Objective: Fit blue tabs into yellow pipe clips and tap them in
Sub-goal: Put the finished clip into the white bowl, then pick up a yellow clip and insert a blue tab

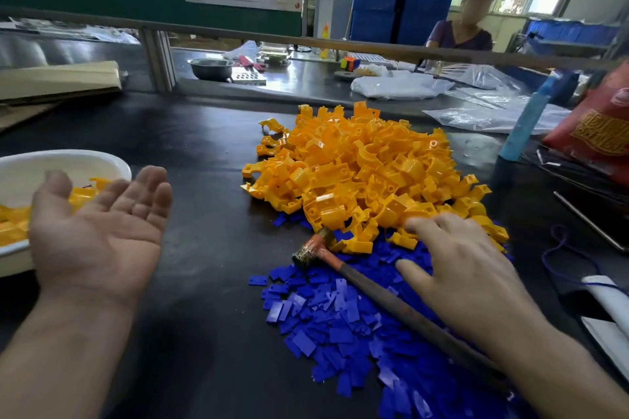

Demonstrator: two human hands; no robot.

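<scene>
Scores of moulded yellow plastic pipe clips [367, 173] lie heaped on a black worktable [204, 133], with a spread of flat blue plastic tabs [340, 326] just in front. A person's left hand [98, 224] hovers palm up, fingers straight and empty, beside a white oval tray [20, 177] holding more clips. The right hand [469, 272], fingers spread and gripping nothing, reaches over a small hammer with an orange-taped head [315, 248] lying across the tabs.

Hammer [371, 286] on tabs [335, 333], clips [367, 167] behind
</scene>
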